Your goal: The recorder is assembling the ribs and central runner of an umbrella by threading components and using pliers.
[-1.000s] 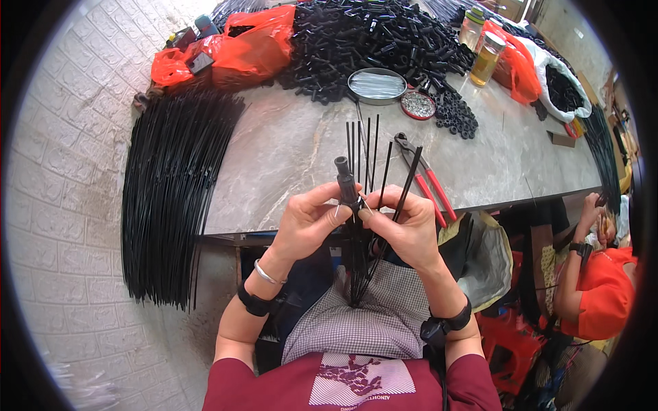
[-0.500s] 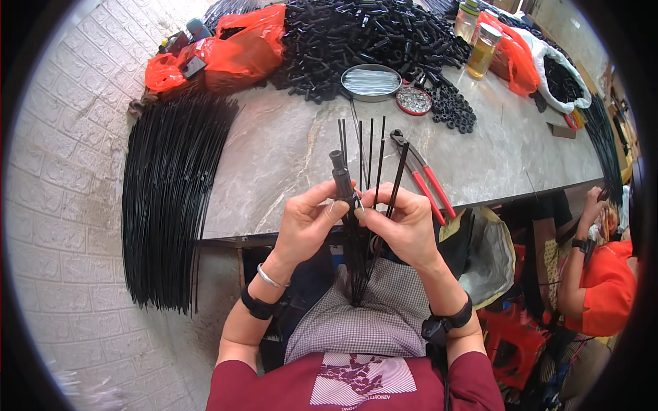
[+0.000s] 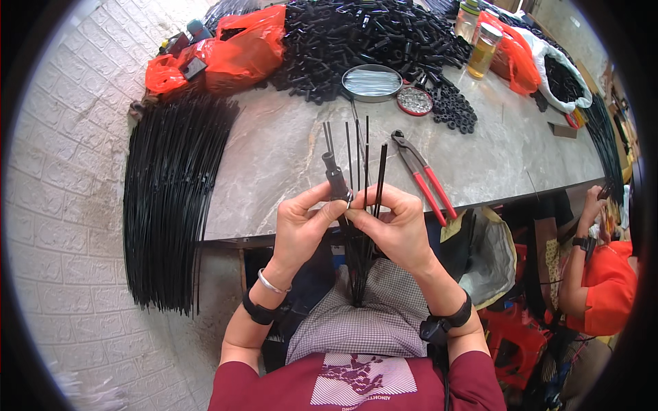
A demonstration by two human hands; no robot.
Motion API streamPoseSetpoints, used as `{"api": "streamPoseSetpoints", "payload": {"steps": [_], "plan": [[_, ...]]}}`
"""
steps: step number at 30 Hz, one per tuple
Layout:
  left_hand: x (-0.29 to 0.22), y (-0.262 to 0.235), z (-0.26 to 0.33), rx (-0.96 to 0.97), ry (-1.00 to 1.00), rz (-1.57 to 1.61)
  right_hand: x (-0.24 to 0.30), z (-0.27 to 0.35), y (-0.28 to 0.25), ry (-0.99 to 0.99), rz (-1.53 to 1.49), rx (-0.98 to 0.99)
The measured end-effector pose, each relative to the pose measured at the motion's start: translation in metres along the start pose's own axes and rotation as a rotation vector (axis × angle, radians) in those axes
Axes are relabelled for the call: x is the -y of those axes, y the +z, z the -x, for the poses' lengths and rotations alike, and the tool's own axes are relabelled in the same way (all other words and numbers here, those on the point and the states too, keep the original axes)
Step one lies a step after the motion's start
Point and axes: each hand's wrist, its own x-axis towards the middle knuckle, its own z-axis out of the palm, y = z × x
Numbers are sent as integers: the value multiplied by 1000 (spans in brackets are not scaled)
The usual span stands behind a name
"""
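My left hand (image 3: 306,225) is closed round a black stepped plastic tube (image 3: 335,178), held tilted with its narrow end up, over the table's front edge. Several thin black rods (image 3: 380,175) fan up from around the tube, and more hang in a bundle (image 3: 358,270) down to my lap. Thumb and forefinger of my right hand (image 3: 399,229) pinch at the tube's side, touching the left fingertips. A short pale bit of wire (image 3: 349,204) shows between the fingertips; the rest of it is hidden. Some of the rods pass by the right fingers.
Red-handled pincers (image 3: 428,181) lie right of the rods. Farther back are a tin of straight wires (image 3: 372,82), a red-rimmed dish of metal bits (image 3: 415,101), black rings (image 3: 454,109) and piled black tubes (image 3: 370,38). Long black rods (image 3: 171,205) overhang at left. A co-worker's arm (image 3: 581,253) is at right.
Both hands have shifted slightly left with the tube and rods. The tube leans further left, and the fingertips are closer together. Less of the pale wire shows.
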Motion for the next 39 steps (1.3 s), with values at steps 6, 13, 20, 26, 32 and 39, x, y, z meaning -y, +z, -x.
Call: {"api": "streamPoseSetpoints", "payload": {"steps": [6,13,20,26,32,39], "plan": [[3,-5,1,6,6,-28,-2,1,2,63,-78,-36],[-2,0,5,19,9,69,-5,3,3,-12,-13,-13],[-2,-4,6,50,27,52,1,2,2,10,-57,4],[-1,-3,8,66,49,90,5,6,2,54,-123,6],[-4,1,9,55,36,63,1,7,2,-15,6,-20],[-13,-2,12,157,85,-59,11,0,-2,166,-173,56]]}}
